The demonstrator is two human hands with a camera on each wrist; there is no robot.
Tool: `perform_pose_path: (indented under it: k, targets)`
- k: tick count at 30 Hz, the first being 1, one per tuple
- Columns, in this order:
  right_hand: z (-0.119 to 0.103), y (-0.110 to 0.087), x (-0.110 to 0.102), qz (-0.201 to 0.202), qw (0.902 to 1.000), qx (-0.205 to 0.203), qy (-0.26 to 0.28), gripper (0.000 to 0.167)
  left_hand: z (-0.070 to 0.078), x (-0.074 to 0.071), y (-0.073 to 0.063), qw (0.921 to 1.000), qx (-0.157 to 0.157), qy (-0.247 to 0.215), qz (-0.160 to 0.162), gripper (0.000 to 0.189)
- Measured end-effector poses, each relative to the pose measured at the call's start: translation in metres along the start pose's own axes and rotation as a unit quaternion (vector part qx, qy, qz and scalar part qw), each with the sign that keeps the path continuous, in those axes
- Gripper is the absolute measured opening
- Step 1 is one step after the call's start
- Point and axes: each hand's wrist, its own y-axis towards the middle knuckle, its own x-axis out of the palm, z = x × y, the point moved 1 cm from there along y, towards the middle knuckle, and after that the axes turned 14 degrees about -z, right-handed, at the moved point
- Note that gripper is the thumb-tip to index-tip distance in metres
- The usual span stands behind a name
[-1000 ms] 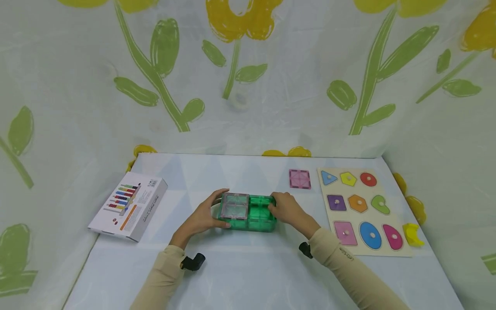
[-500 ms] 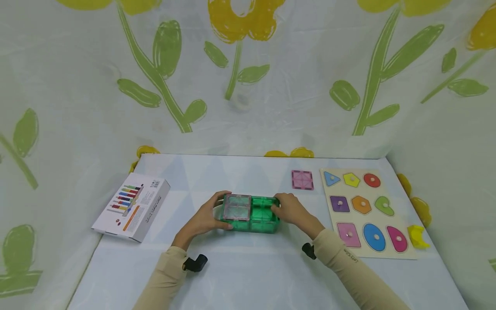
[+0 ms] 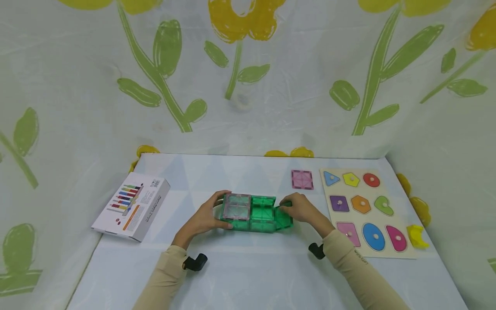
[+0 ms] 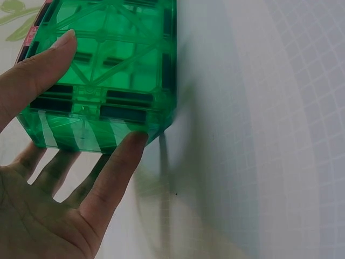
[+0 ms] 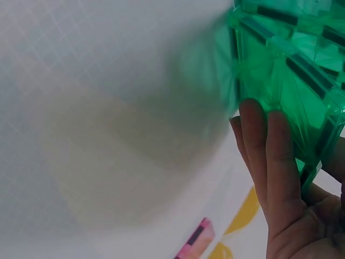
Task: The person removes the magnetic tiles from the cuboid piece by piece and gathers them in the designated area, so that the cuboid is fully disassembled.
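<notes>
A long box point(image 3: 260, 226) built of translucent green magnetic tiles lies mid-table in the head view. A pale pink square tile point(image 3: 237, 207) covers the left half of its top; green shows on the right half. My left hand point(image 3: 205, 216) grips the box's left end, thumb on the near side and fingers around the end in the left wrist view. At the other end, my right hand point(image 3: 303, 210) pinches the upper edge of a green magnetic tile point(image 3: 283, 218), which leans outward from the box. In the right wrist view its fingers lie against this tile point(image 5: 302, 102).
A loose pink square tile point(image 3: 302, 179) lies behind the right hand. To the right are a wooden shape puzzle board point(image 3: 368, 215) with knobbed pieces and a yellow crescent-like piece point(image 3: 417, 237). A white box with an abacus picture point(image 3: 129, 206) sits at the left edge.
My right hand has moved right, and the green tile at the box's right end now tilts outward with it. The left hand keeps its place on the box.
</notes>
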Motion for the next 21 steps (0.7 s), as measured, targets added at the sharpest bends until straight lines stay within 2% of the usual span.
perform_pose_path:
  k: [4, 15, 21]
  targets:
    - [-0.0019, 0.0003, -0.0025, -0.004, 1.0000, -0.003, -0.004, 0.023, -0.0002, -0.0012, 0.0002, 1.0000, 0.000, 0.002, 0.001, 0.101]
    - [-0.0034, -0.0042, -0.0050, -0.016, 0.9992, 0.031, -0.019, 0.027, 0.0019, -0.0007, -0.0017, 1.0000, 0.002, -0.005, -0.004, 0.100]
    - [-0.0031, -0.0080, -0.0057, -0.012, 0.9992, 0.031, -0.024, 0.026, 0.0009, -0.0002, -0.0009, 1.0000, 0.004, -0.005, -0.001, 0.099]
